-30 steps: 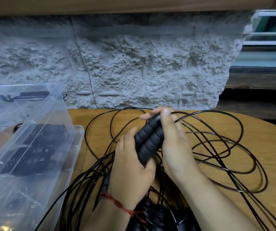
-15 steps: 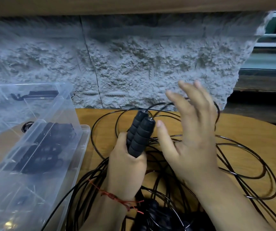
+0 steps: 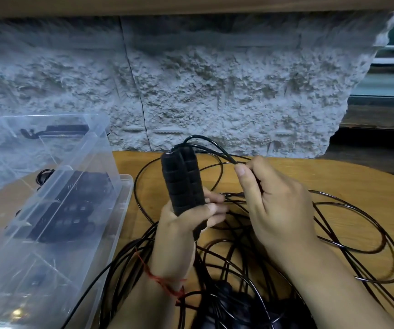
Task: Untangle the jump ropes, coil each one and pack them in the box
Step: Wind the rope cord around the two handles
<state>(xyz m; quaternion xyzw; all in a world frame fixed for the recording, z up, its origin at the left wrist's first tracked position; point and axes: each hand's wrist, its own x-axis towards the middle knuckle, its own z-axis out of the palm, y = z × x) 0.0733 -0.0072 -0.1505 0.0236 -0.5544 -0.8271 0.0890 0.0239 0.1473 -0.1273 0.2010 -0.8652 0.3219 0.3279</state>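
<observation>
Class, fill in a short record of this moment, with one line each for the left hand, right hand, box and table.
left hand: grips two black foam handles upright, side by side
right hand: pinches the black cord running from the handle tops
box: clear plastic, open, left of the hands, dark items inside
table: wooden, tangled ropes spread across it

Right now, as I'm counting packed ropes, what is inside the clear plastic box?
Through the wall of the clear plastic box, black ribbed jump-rope handles show, lying together. Their count and their cords cannot be made out: the glossy wall blurs them.
</observation>
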